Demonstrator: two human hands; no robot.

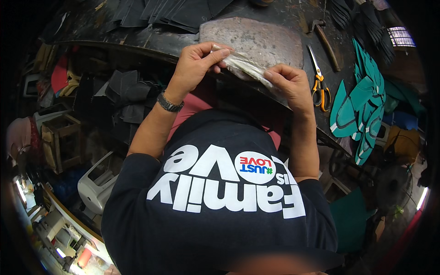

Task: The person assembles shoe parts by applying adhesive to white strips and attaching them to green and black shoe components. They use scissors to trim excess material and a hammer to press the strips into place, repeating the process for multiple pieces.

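Observation:
Between my two hands a whitish, crumpled strip of thin material [247, 67] is stretched over the near edge of the worktable; I cannot tell its exact kind. My left hand [200, 58], with a watch on the wrist, pinches the strip's left end between thumb and fingers. At the other end my right hand [289, 82] pinches it, thumb on top. Under and beyond the strip lies a worn, mottled greyish slab [261, 39]. Right of my right hand, scissors with orange and black handles [320, 85] rest on the dark table.
A hammer [327, 46] lies beyond the scissors. Green cut pieces [362, 101] are heaped at the right edge. Stacked dark sheets [174, 13] sit at the table's far side. Below left are dark scraps [128, 94], a wooden crate [62, 143] and a white plastic stool [98, 181].

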